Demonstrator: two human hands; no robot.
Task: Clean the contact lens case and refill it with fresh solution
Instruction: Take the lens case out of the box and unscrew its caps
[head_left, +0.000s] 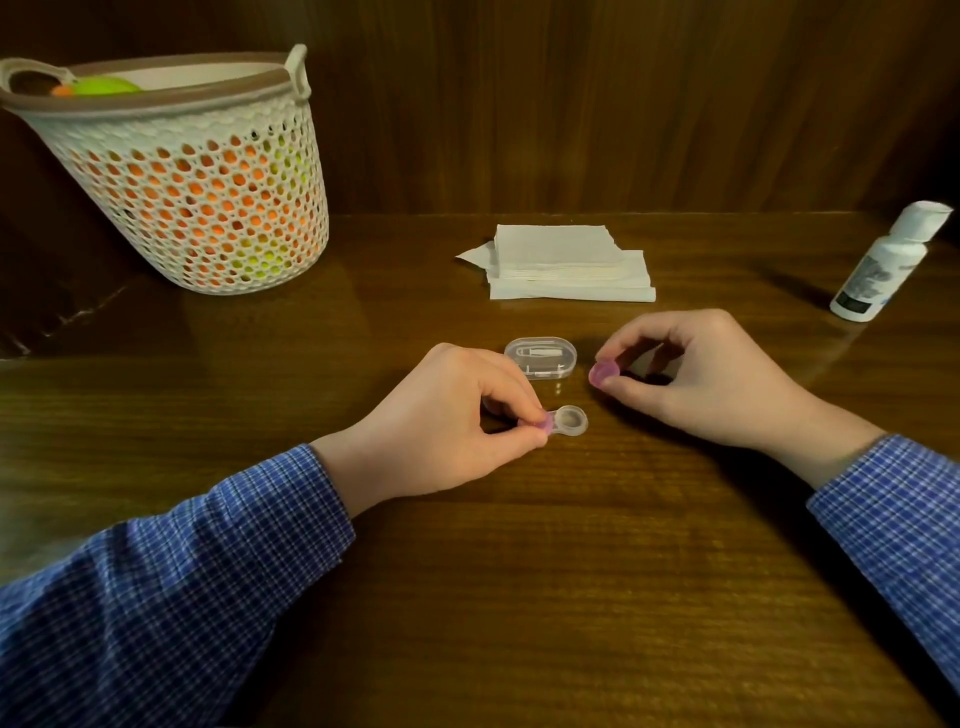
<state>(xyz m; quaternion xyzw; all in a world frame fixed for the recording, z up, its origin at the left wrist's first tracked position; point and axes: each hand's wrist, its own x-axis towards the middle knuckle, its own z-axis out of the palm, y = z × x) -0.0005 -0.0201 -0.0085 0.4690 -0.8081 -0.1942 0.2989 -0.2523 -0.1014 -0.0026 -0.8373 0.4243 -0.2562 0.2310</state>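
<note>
Your right hand (691, 374) pinches one pink cap (602, 374), already off; your left hand (457, 421) grips the lens case (563, 421) on the counter (519, 571) at its still-capped side. Wiping with the tissues (566, 270) and refilling from the bottle (883, 265) appear outstanding.

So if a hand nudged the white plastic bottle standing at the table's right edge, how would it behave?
The white plastic bottle is tall on a narrow base, so it would probably tip rather than slide. It would likely skid easily on the glossy wooden table. It looks light.
</note>
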